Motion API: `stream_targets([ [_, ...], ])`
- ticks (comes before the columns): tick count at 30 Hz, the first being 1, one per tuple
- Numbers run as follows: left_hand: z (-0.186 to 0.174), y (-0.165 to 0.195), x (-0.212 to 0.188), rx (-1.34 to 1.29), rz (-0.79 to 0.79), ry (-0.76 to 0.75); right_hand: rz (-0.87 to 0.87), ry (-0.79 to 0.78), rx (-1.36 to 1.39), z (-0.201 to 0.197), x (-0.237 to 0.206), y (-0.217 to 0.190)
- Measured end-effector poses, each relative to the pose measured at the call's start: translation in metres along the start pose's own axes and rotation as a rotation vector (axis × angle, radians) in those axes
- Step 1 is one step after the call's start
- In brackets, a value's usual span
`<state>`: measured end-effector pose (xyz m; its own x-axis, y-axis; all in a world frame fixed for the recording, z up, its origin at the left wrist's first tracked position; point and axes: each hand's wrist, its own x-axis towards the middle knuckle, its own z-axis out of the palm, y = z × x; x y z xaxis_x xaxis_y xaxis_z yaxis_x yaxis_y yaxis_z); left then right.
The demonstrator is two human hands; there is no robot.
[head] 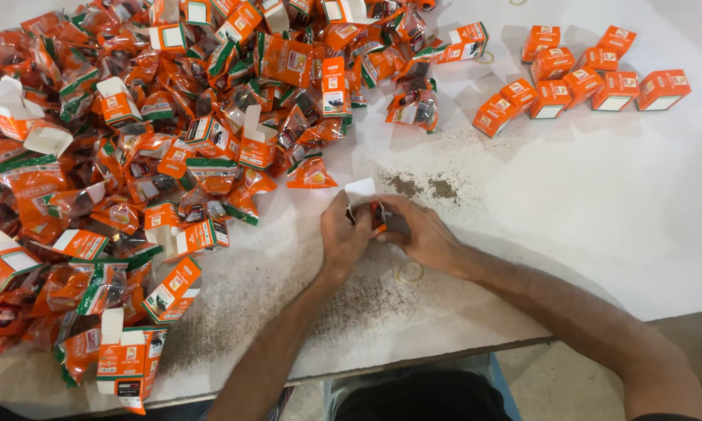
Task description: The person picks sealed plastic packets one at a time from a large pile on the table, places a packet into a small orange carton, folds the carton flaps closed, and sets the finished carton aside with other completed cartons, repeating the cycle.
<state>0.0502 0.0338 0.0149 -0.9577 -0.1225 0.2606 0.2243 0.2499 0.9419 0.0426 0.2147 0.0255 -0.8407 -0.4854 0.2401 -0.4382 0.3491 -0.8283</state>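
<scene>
Along the left edge of the white table (600,234), spread from the far left corner down toward the near edge, a big loose heap of orange sachets and open orange cartons (132,156), many cartons with white flaps standing up, several with green stripes. At the near left corner, one open orange carton (129,365) lying partly over the near edge, another open carton (173,290) just above it. Near the middle of the table, a little in from the near edge, left hand (343,234) and right hand (421,234) brought close together, fingertips meeting, both pinched on one small orange carton (366,204) with its white flap raised; carton held just above the tabletop, mostly hidden by fingers. Just beyond the hands, a stray orange sachet (312,175) at the fringe of the heap. Dark specks (421,187) scattered on the surface just right of the raised flap, more grit spread under the forearms toward the near edge. Just behind the right wrist, a yellowish rubber band (409,272) lying flat on the table. Toward the far right corner, well apart from the hands, a cluster of closed orange cartons (581,82) set in rough rows, touching one another.
</scene>
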Motion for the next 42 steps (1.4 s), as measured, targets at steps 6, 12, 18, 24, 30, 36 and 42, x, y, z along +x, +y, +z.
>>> stream_targets([
  [6, -0.019, -0.01, 0.0, -0.455, -0.181, -0.215, -0.363, -0.005, -0.475, 0.004, -0.003, 0.004],
  [12, -0.042, -0.016, 0.011, -0.475, -0.303, -0.354, -0.392, 0.01, -0.476, 0.001, -0.002, 0.003],
  [18, -0.029, 0.003, 0.0, 0.125, 0.184, -0.182, -0.3, 0.048, -0.304, 0.0, 0.0, 0.003],
  [24, -0.046, 0.016, -0.011, 0.269, 0.62, -0.312, -0.168, 0.036, -0.148, 0.0, 0.001, 0.007],
  [30, -0.038, 0.015, -0.013, 0.22, 0.481, -0.244, -0.162, 0.005, -0.119, -0.001, 0.004, 0.006],
  [36, -0.043, 0.017, -0.017, 0.443, 0.672, -0.307, -0.07, -0.052, -0.2, -0.006, 0.002, 0.0],
  [42, -0.041, 0.017, -0.027, 0.571, 0.686, -0.313, -0.431, 0.011, -0.298, -0.002, 0.003, -0.002],
])
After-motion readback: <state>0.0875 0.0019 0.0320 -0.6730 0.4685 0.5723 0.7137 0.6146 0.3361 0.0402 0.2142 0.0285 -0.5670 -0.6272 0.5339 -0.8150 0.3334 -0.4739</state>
